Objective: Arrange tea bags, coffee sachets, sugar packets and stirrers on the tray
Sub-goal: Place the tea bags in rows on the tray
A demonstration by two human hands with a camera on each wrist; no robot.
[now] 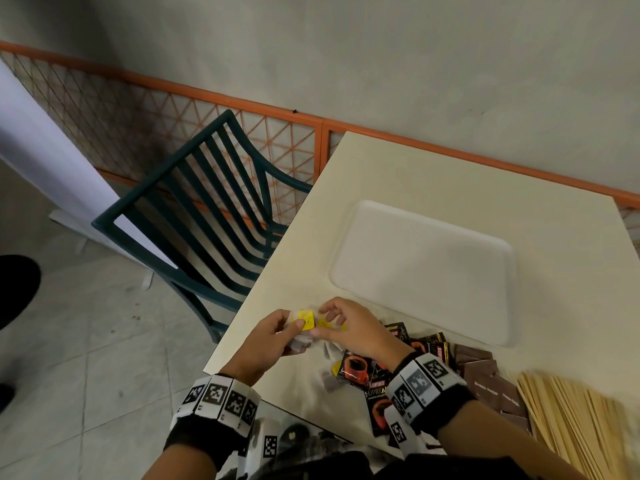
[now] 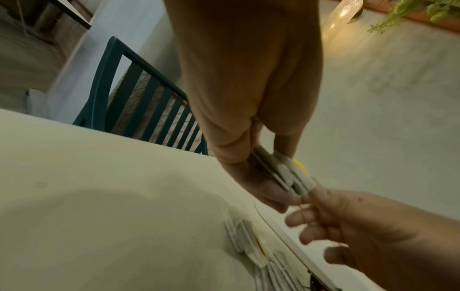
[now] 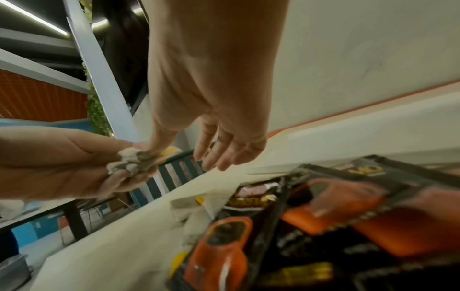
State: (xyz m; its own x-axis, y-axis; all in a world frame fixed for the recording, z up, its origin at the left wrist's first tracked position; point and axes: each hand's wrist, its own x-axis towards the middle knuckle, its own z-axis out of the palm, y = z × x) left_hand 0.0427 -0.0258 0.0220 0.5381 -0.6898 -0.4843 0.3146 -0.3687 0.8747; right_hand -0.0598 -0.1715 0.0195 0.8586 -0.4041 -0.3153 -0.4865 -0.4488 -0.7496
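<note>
My left hand (image 1: 273, 336) grips a bundle of white tea bags (image 1: 300, 342) with yellow tags (image 1: 305, 319), held just above the table's near left corner. In the left wrist view the tea bags (image 2: 286, 174) show as a stack between thumb and fingers. My right hand (image 1: 349, 329) meets it from the right: its thumb (image 3: 159, 145) presses on the bundle (image 3: 129, 162), the other fingers (image 3: 224, 155) spread and relaxed. The white tray (image 1: 426, 268) lies beyond both hands with nothing on it. More tea bags (image 2: 248, 242) lie loose on the table.
Black-and-orange coffee sachets (image 1: 360, 370) lie under my right wrist, then brown sugar packets (image 1: 485, 375) and a heap of wooden stirrers (image 1: 575, 420) at the right. A dark green chair (image 1: 207, 209) stands off the cream table's (image 1: 398, 174) left edge.
</note>
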